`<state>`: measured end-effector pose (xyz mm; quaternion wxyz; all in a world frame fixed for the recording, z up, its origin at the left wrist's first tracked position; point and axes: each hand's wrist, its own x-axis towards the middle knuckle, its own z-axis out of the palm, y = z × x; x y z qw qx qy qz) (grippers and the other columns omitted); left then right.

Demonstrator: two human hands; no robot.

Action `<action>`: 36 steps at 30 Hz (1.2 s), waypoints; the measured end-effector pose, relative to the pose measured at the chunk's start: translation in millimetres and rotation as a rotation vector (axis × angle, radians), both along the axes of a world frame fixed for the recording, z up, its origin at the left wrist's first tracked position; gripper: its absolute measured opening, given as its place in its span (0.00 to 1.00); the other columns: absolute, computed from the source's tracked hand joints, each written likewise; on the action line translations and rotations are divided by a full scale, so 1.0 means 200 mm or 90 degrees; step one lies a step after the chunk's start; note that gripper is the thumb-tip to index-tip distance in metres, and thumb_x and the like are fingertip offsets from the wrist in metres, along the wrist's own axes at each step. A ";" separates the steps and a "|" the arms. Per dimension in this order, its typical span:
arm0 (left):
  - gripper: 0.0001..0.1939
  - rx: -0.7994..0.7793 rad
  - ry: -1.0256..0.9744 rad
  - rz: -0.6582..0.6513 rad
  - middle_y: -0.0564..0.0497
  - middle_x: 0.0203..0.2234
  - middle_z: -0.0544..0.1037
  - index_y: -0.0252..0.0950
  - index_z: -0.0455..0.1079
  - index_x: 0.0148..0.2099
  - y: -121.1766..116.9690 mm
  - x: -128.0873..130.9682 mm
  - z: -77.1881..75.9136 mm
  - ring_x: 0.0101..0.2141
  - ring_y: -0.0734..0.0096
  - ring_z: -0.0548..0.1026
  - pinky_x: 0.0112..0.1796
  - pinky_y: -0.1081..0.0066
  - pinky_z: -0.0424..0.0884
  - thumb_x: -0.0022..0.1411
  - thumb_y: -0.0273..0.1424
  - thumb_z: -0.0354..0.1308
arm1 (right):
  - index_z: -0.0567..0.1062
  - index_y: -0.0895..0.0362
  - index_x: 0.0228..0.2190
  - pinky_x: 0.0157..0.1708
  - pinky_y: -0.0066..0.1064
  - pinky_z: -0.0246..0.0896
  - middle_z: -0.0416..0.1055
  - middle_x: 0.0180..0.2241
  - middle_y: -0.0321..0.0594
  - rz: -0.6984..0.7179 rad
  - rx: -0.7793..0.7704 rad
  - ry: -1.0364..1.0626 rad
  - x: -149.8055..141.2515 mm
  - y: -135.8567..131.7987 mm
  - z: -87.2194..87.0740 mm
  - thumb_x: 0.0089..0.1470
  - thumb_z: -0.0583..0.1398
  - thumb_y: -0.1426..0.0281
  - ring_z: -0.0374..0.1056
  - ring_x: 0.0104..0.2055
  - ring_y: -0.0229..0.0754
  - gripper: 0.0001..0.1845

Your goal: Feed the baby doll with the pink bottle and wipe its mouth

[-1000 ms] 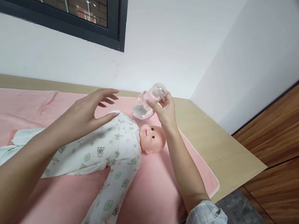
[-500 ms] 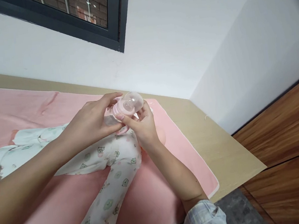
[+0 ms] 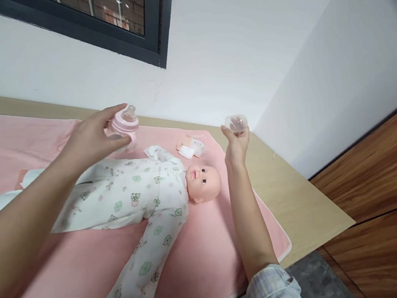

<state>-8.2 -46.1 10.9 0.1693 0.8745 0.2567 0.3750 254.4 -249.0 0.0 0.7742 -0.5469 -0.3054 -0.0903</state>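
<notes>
My left hand (image 3: 98, 134) is wrapped round a pink baby bottle (image 3: 124, 124), held tilted above the doll's body with its clear nipple uncovered. Off to the right, my right hand (image 3: 237, 147) grips a clear, dome-shaped bottle cap (image 3: 236, 123), apart from the bottle. Between and below my hands a baby doll (image 3: 204, 182) lies on its back, its bald head toward the right. It wears a white printed outfit (image 3: 125, 195) with long sleeves, one of them stretched toward me.
A pink blanket (image 3: 204, 258) lies under the doll on a wooden table (image 3: 297, 200). Small white and peach cloth items (image 3: 190, 147) lie beyond the doll's head. A white wall and dark-framed window (image 3: 161, 43) stand behind; wood-grain panels (image 3: 383, 171) are at right.
My hands have moved apart. The cap has come off the bottle and gone right with my right hand, while the bottle has moved left. The doll's head is now uncovered to view.
</notes>
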 end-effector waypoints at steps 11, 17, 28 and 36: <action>0.40 -0.129 0.124 0.123 0.43 0.51 0.73 0.34 0.57 0.64 0.40 -0.03 -0.19 0.47 0.51 0.73 0.48 0.51 0.71 0.54 0.43 0.65 | 0.61 0.57 0.56 0.55 0.33 0.63 0.71 0.54 0.46 -0.194 -0.564 0.095 0.41 0.02 -0.59 0.49 0.62 0.73 0.70 0.53 0.44 0.33; 0.40 -0.122 0.202 0.170 0.41 0.48 0.74 0.32 0.54 0.64 0.50 -0.04 -0.27 0.43 0.49 0.74 0.40 0.58 0.73 0.56 0.45 0.62 | 0.62 0.61 0.57 0.57 0.38 0.62 0.71 0.55 0.53 -0.181 -0.639 0.087 0.42 0.02 -0.66 0.51 0.62 0.71 0.68 0.57 0.51 0.32; 0.37 -0.176 0.200 0.172 0.49 0.36 0.77 0.35 0.55 0.60 0.47 -0.05 -0.28 0.30 0.60 0.75 0.36 0.63 0.71 0.54 0.46 0.61 | 0.57 0.63 0.62 0.54 0.39 0.64 0.69 0.56 0.57 -0.177 -0.673 0.079 0.39 0.00 -0.64 0.52 0.61 0.69 0.68 0.57 0.53 0.37; 0.41 -0.192 0.191 0.203 0.47 0.40 0.75 0.32 0.52 0.66 0.44 -0.03 -0.30 0.29 0.64 0.71 0.38 0.62 0.71 0.56 0.45 0.58 | 0.58 0.65 0.62 0.58 0.40 0.62 0.67 0.58 0.57 -0.180 -0.665 0.079 0.38 0.00 -0.64 0.55 0.60 0.68 0.66 0.59 0.53 0.37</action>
